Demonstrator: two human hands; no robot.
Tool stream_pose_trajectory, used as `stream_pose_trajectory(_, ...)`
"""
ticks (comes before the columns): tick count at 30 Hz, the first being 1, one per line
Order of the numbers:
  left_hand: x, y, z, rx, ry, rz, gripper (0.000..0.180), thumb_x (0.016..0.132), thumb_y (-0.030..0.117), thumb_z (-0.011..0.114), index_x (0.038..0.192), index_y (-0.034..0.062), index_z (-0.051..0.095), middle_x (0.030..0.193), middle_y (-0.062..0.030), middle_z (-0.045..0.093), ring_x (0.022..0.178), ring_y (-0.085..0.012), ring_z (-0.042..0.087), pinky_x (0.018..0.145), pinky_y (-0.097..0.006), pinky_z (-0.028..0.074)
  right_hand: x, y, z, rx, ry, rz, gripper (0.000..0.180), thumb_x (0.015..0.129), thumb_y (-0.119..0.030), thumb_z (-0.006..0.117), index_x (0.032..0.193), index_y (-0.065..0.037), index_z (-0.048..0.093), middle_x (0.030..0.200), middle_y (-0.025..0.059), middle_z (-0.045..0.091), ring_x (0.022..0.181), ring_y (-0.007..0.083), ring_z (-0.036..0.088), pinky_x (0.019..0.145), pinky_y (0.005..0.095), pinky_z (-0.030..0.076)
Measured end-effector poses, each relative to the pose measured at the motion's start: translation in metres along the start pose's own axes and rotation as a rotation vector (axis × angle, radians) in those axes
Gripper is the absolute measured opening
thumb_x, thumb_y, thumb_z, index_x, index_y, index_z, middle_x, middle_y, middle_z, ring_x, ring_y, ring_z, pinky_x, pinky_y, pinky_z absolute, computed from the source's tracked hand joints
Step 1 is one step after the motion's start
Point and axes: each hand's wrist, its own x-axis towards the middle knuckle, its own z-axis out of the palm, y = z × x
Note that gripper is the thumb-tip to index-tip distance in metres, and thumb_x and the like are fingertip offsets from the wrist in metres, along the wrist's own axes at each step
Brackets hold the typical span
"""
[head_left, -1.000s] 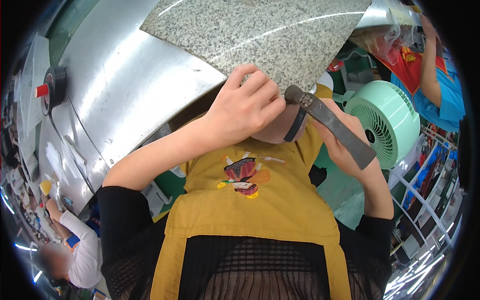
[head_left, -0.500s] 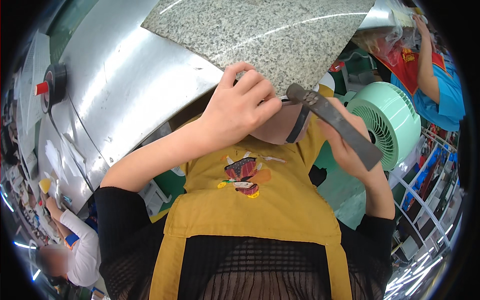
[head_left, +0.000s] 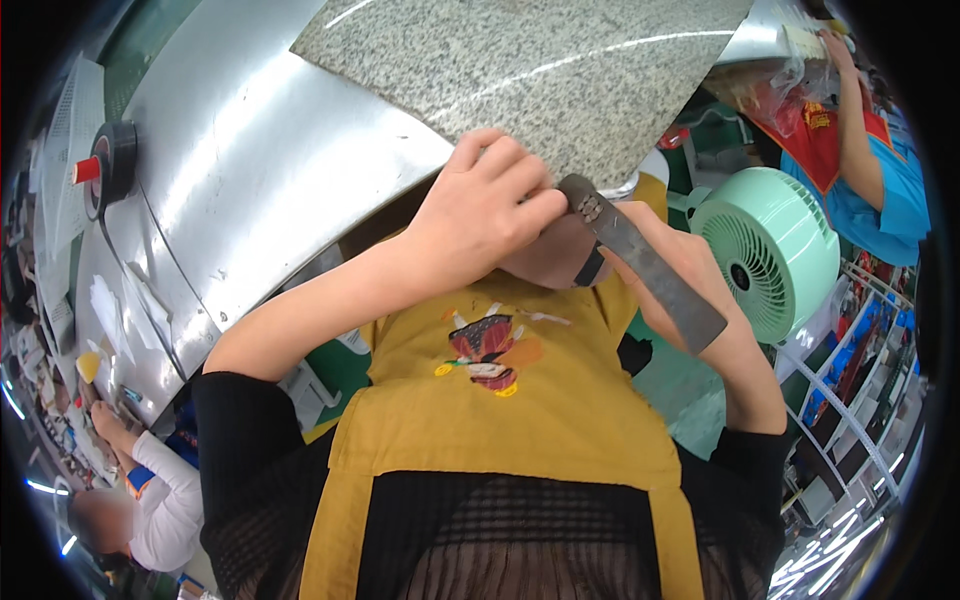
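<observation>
My left hand (head_left: 485,205) is closed, its fingers curled over a pinkish-brown rounded piece (head_left: 548,258) with a black band. That piece sits at the near edge of a speckled stone slab (head_left: 530,80), just above my apron. Its kind is unclear, since my hand covers much of it. Right of it, my right hand (head_left: 690,262) is wrapped round a hammer (head_left: 655,275) with a long, flat, dark metal head. The handle is hidden beneath the head and my fingers. One end of the head lies right next to my left fingertips.
A shiny metal table (head_left: 270,150) extends left of the slab, with a black reel (head_left: 118,165) and white scraps on it. A mint-green fan (head_left: 765,255) stands close to my right hand. One co-worker (head_left: 860,150) is at far right, another (head_left: 165,500) at lower left.
The hammer has shifted left and down, its end now nearer my left fingers and covering more of the black band. My left hand has barely moved.
</observation>
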Motion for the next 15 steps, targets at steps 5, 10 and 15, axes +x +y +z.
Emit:
stream_pose_trajectory(5, 0.007, -0.003, 0.0, -0.158, -0.022, -0.12, 0.019, 0.066, 0.004, 0.067, 0.082, 0.0111, 0.059, 0.082, -0.0023, 0.054, 0.084, -0.0217, 0.051, 0.074, -0.036, 0.04, -0.008, -0.003, -0.013, 0.249, 0.137, 0.007, 0.021, 0.093, -0.005, 0.05, 0.113, 0.001, 0.053, 0.084, 0.012, 0.057, 0.067, 0.0218, 0.054, 0.064, 0.0275, 0.046)
stream_pose_trajectory(10, 0.015, 0.006, 0.017, -0.024, 0.044, -0.064, 0.02, 0.067, 0.005, 0.068, 0.084, 0.0123, 0.061, 0.083, -0.0016, 0.054, 0.085, -0.0217, 0.051, 0.078, -0.034, 0.04, -0.014, 0.005, -0.013, 0.115, 0.129, 0.075, 0.02, 0.092, -0.006, 0.053, 0.111, -0.002, 0.053, 0.084, 0.0145, 0.06, 0.071, 0.0296, 0.06, 0.064, 0.0313, 0.048)
stream_pose_trajectory(15, 0.01, -0.001, 0.0, -0.119, -0.072, -0.126, 0.023, 0.066, 0.007, 0.069, 0.087, 0.0138, 0.063, 0.083, -0.0003, 0.054, 0.086, -0.0217, 0.051, 0.081, -0.035, 0.04, -0.014, 0.004, -0.009, 0.159, 0.147, 0.121, 0.019, 0.094, -0.01, 0.051, 0.108, 0.003, 0.051, 0.075, 0.0093, 0.053, 0.066, 0.0159, 0.044, 0.061, 0.0302, 0.04)
